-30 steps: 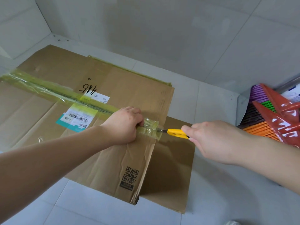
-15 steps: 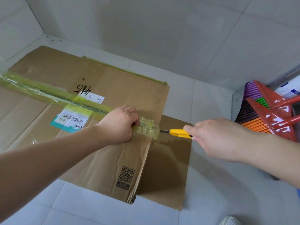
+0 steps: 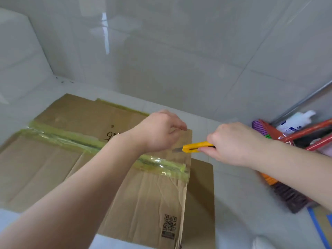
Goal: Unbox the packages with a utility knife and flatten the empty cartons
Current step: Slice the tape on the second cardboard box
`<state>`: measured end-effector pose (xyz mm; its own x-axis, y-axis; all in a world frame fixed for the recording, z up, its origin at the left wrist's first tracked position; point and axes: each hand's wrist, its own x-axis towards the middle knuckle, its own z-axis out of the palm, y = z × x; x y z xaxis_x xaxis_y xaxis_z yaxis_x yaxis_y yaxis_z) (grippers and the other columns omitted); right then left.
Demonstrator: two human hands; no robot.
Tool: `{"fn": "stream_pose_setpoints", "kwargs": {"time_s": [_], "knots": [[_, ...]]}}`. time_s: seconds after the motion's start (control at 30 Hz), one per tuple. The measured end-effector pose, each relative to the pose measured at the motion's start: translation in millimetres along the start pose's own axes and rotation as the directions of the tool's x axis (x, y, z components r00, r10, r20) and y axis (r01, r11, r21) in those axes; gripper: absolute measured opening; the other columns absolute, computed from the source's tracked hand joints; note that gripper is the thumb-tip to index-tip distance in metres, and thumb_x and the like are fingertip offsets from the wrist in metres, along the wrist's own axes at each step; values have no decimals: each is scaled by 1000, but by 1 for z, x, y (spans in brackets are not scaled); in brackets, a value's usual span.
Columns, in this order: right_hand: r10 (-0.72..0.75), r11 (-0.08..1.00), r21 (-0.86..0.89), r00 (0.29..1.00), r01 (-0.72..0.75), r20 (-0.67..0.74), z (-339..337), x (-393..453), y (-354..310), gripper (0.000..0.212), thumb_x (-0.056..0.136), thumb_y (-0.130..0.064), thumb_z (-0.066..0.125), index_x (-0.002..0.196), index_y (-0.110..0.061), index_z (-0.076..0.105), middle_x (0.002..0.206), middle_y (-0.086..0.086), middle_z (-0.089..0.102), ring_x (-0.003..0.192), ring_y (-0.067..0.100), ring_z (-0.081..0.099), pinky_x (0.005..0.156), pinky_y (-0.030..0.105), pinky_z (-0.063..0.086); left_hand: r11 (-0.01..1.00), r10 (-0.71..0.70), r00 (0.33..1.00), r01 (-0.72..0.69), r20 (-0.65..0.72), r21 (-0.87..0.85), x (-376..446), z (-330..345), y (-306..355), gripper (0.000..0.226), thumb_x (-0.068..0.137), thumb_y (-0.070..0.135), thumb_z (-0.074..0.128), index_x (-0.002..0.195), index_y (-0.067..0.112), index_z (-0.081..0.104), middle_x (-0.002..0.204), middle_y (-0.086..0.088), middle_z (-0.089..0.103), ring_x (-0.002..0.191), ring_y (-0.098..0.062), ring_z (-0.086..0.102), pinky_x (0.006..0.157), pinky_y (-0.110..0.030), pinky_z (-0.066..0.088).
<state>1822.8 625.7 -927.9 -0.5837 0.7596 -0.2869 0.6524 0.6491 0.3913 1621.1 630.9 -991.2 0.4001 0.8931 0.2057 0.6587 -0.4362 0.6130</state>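
On the tiled floor (image 3: 242,203), nearest the camera, the flattened carton (image 3: 149,193) was seen lying with its printed code panel toward the viewer and a second cardboard layer showing beneath its right edge. Half a second before, the left hand had been clamped down on the right end of the yellowish tape strip (image 3: 161,163); now the left hand (image 3: 158,132) had been lifted clear of it, fingers loosely curled and holding nothing, hovering above the cardboard just beyond the strip. The utility knife (image 3: 196,146) was gripped in the right hand (image 3: 235,142), its blade out and pointing left; it had been raised from the tape's end, where the tip had been engaged, and was held above the carton near the left wrist. The camera had also been tilted upward. This was judged to mean that the cut at the tape's right end was finished or being repositioned, while the long strip toward the left remained stuck across the seam.

The carton's right edge was left free and overhanging the lower sheet, with bare floor beside it. Farther right, that room was bounded by a cluster of brooms (image 3: 287,191) and a white bottle (image 3: 294,122). Beyond the carton's far edge, only a narrow band of floor was left before the tiled wall (image 3: 179,60).
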Motion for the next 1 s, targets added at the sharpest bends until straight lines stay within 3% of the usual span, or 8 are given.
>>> {"fn": "stream_pose_setpoints", "kwargs": {"time_s": [0.13, 0.2, 0.3, 0.5, 0.6, 0.73, 0.87, 1.0], "knots": [[-53, 998, 36, 997, 55, -48, 0, 17, -3, 40, 98, -49, 32, 92, -19, 57, 67, 0, 38, 82, 31, 61, 59, 31, 35, 999, 29, 972, -17, 233, -51, 2, 7, -1, 27, 92, 32, 46, 88, 11, 63, 68, 1, 54, 69, -9, 50, 67, -31, 44], [-93, 994, 50, 994, 95, -49, 13, 23, 0, 30, 99, -42, 33, 96, -19, 52, 67, -2, 35, 81, 32, 60, 59, 32, 38, 999, 37, 975, -40, 220, 6, 7, 19, -3, 22, 95, 27, 52, 94, 8, 65, 61, 7, 44, 63, -7, 42, 56, -19, 32], [-175, 983, 53, 984, 176, -28, 37, 28, 11, 23, 98, -30, 34, 114, -17, 46, 85, 3, 55, 80, 30, 60, 61, 34, 43, 994, 40, 986, -56, 161, 93, 9, 34, -6, 23, 95, 29, 53, 101, 12, 69, 62, 8, 47, 68, -12, 41, 56, -24, 30], [-353, 915, 260, 925, 309, 142, 72, 36, 60, 68, 90, -8, 34, 150, -25, 9, 126, -4, 38, 105, 22, 50, 83, 33, 45, 995, -17, 978, -4, 207, 102, 41, 47, -13, 32, 85, 47, 49, 100, 32, 73, 63, -2, 61, 60, -22, 51, 62, -37, 46], [-421, 816, 417, 906, 401, -50, 90, 38, 99, 59, 83, -15, 32, 142, -24, 31, 123, -2, 39, 98, 29, 55, 82, 46, 50, 991, -93, 975, 70, 203, 116, 69, 56, -2, 26, 88, 45, 51, 98, 33, 72, 62, 9, 59, 59, -13, 50, 62, -35, 45], [-341, 877, 161, 824, 452, -452, 124, 46, 135, 37, 85, -34, 58, 112, -9, 61, 107, 10, 53, 72, 25, 58, 58, 33, 50, 947, -321, 926, 314, 198, 65, 109, 74, 13, 15, 94, 26, 58, 93, 22, 73, 55, 14, 50, 52, -4, 43, 53, -18, 34], [-279, 860, 249, 819, 446, -502, 174, 87, 163, 22, 87, -19, 54, 96, -1, 62, 94, 16, 52, 65, 31, 55, 53, 36, 48, 892, -417, 909, 406, 14, 199, 148, 109, 10, 19, 95, 27, 54, 105, 16, 66, 93, -2, 64, 88, -20, 59, 77, -32, 45], [-162, 894, 367, 949, 258, -270, 249, 146, 201, 26, 96, -24, 47, 112, -5, 54, 115, 12, 45, 91, 30, 55, 74, 32, 41, 824, -447, 869, 492, -212, 280, 175, 147, 13, 18, 92, 23, 51, 107, 14, 55, 109, -4, 55, 105, -24, 49, 84, -33, 39]]}}
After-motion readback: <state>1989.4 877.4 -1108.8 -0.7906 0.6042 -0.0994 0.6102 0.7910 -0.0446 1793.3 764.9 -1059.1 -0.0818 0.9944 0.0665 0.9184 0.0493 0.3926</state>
